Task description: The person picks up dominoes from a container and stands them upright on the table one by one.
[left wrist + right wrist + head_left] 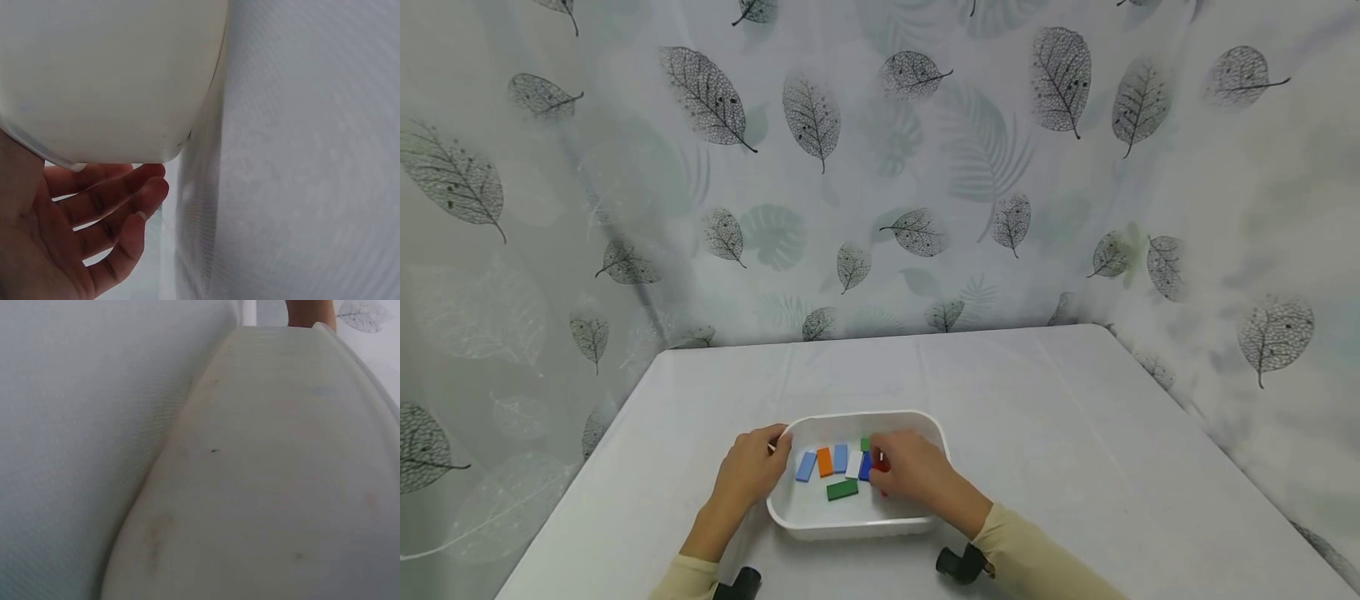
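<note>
A white plastic tray (842,530) stands on the table with several small flat blocks inside. My left hand (751,465) holds its left end at the rim; in the left wrist view, the fingers (119,244) curve loosely beside the outer wall. Reaching over the right side, my right hand (913,468) pinches a red block (880,467), mostly covered by the fingers. Left of it lie a dark blue block (866,467), a white block (853,465), light blue blocks (806,467), an orange block (825,462) and a green block (842,490). Another green block (865,444) shows partly behind the right hand.
A white cloth covers the table (1075,467). Leaf-printed curtains (865,167) hang behind it and along both sides. Black wrist devices (958,565) sit under both forearms. The tray's outer wall (262,462) fills much of the right wrist view.
</note>
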Demonstrator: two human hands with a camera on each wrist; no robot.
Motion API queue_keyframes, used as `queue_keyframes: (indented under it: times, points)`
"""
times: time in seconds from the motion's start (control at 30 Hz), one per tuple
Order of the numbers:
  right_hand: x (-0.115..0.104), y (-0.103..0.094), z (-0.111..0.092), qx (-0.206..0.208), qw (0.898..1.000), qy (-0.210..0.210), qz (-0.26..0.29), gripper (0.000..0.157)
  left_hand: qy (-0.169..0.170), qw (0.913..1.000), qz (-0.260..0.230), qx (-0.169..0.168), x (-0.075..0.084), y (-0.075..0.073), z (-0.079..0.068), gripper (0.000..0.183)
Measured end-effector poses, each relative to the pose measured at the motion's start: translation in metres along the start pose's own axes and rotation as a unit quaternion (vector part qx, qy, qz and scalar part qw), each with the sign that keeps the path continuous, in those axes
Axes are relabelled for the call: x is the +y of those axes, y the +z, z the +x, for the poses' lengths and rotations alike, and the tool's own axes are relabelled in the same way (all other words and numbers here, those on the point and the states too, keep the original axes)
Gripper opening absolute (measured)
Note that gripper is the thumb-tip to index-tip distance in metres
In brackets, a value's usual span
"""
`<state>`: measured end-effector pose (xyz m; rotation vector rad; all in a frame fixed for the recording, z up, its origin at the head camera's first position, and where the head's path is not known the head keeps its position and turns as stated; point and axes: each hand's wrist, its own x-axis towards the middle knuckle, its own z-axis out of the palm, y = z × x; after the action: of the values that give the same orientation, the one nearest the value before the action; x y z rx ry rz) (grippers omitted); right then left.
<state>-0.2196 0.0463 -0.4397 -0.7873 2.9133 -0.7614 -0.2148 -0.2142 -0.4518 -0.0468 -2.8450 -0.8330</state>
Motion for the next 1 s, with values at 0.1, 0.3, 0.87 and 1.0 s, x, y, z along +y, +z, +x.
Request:
queue_keyframes:
  times: [0.1, 0.3, 0.87, 1.0]
  points:
    - [0.0, -0.005, -0.001, 0.015, 1.0, -0.013, 0.016, 0.017, -0.002, 1.0, -0.001, 0.0, 0.0, 0.0, 0.001, 0.029]
    - [0.002, -0.012, -0.002, 0.053, 0.997, -0.033, 0.042, 0.017, -0.002, 1.0, 0.004, 0.0, 0.0, 0.0, 0.001, 0.03]
    - [0.007, -0.031, -0.008, 0.134, 0.984, -0.046, 0.111, 0.018, -0.002, 1.0, 0.005, 0.002, 0.001, 0.001, -0.002, 0.032]
    - [0.008, -0.041, -0.008, 0.158, 0.978, -0.048, 0.127, 0.017, -0.001, 1.0, 0.006, 0.001, 0.001, 0.0, -0.001, 0.031]
